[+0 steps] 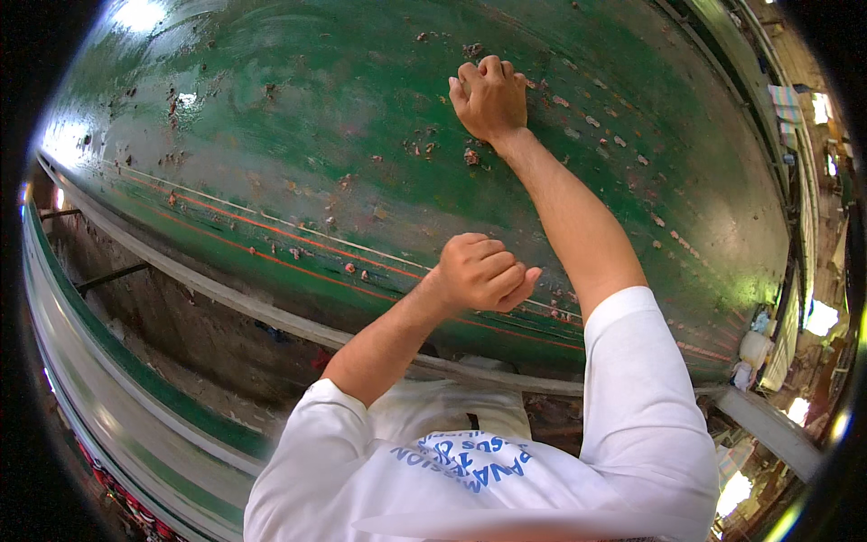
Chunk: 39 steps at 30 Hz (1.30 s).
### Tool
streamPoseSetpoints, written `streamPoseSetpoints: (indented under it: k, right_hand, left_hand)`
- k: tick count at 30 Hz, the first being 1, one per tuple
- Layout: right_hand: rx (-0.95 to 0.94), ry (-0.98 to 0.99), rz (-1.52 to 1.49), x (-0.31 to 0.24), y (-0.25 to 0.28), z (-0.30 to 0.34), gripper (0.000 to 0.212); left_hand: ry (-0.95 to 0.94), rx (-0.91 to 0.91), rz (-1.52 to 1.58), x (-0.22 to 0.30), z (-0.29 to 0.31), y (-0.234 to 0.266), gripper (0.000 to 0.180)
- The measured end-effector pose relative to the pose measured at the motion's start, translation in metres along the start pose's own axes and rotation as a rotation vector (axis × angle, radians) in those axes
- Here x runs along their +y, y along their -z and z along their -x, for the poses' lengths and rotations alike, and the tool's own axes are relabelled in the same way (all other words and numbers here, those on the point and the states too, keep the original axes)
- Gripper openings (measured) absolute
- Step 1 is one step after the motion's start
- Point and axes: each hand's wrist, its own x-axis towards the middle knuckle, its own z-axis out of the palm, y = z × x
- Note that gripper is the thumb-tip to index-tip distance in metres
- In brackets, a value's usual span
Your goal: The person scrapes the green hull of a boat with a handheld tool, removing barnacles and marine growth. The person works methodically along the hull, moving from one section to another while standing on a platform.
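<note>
A long table with a glossy green surface (298,117) stretches out in front of me, dotted with small reddish-brown crumbs and scraps. Farther out over it is my right hand (492,98), its fingers curled in and knuckles up, at or just above the surface. Whatever it holds, if anything, is hidden beneath the palm. A small crumbly clump (471,157) lies just below its wrist. Nearer my body, my left hand (483,273) is closed in a fist above the table's near side, thumb toward the right; the inside of the fist does not show.
Orange and pale lines (298,237) run along the table's near side. A grey metal rail (217,291) forms the near edge. Another long green-topped table (117,361) stands at left behind a gap. Bags and a whitish container (755,349) sit by the right end.
</note>
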Motion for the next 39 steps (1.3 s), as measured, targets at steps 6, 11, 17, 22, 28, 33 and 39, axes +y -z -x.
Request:
streamPoseSetpoints:
  k: [6, 11, 17, 22, 28, 33, 39]
  right_hand:
    - [0.102, -0.077, 0.053, 0.034, -0.018, -0.028, 0.028]
    - [0.017, 0.052, -0.097, 0.014, 0.004, 0.009, 0.031]
    - [-0.080, 0.174, -0.276, 0.019, 0.067, 0.086, 0.030]
    - [-0.112, 0.158, -0.360, 0.061, 0.117, 0.153, 0.028]
    - [-0.121, 0.036, -0.321, 0.143, 0.162, 0.206, 0.029]
    - [-0.062, -0.128, -0.123, 0.246, 0.153, 0.217, 0.029]
    - [-0.053, -0.388, 0.173, 0.379, 0.126, 0.183, 0.030]
  left_hand:
    - [-0.101, -0.092, 0.008, -0.002, -0.001, 0.003, 0.035]
    - [-0.148, -0.091, -0.065, 0.007, -0.005, 0.009, 0.033]
    - [-0.256, -0.193, -0.140, -0.002, 0.005, 0.010, 0.024]
    - [-0.290, -0.316, -0.147, 0.019, -0.003, -0.015, 0.036]
    - [-0.257, -0.366, -0.100, 0.082, -0.017, -0.061, 0.044]
    - [-0.223, -0.356, -0.049, 0.120, -0.028, -0.106, 0.052]
    - [-0.269, -0.307, 0.061, 0.125, -0.020, -0.165, 0.053]
